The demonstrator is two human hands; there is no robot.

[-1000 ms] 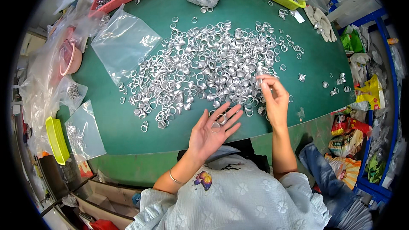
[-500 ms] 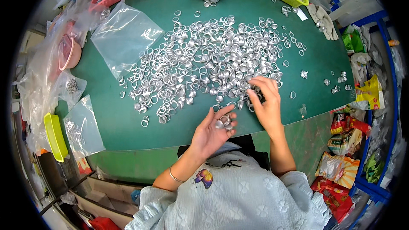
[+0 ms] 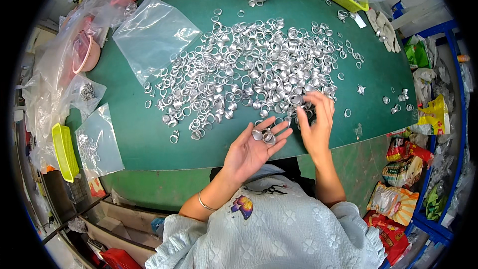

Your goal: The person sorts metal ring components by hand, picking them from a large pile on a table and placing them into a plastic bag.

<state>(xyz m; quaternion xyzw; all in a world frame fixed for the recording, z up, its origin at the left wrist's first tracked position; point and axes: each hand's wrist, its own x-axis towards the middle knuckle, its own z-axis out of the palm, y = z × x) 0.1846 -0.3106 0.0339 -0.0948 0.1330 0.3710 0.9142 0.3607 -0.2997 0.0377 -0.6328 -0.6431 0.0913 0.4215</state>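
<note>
We see a big green counter (image 3: 139,139) with a wide pile of shiny silver rings (image 3: 249,69) spread across its middle. Our left hand (image 3: 254,147) lies open, palm up, holding a few small silver rings (image 3: 264,135). Our right hand (image 3: 316,119) is at the pile's near edge, fingers curled loosely over the rings there.

Green-topped work table (image 3: 149,139), blue metal shelving (image 3: 450,94) at right, drawers (image 3: 124,219) below, even light
</note>
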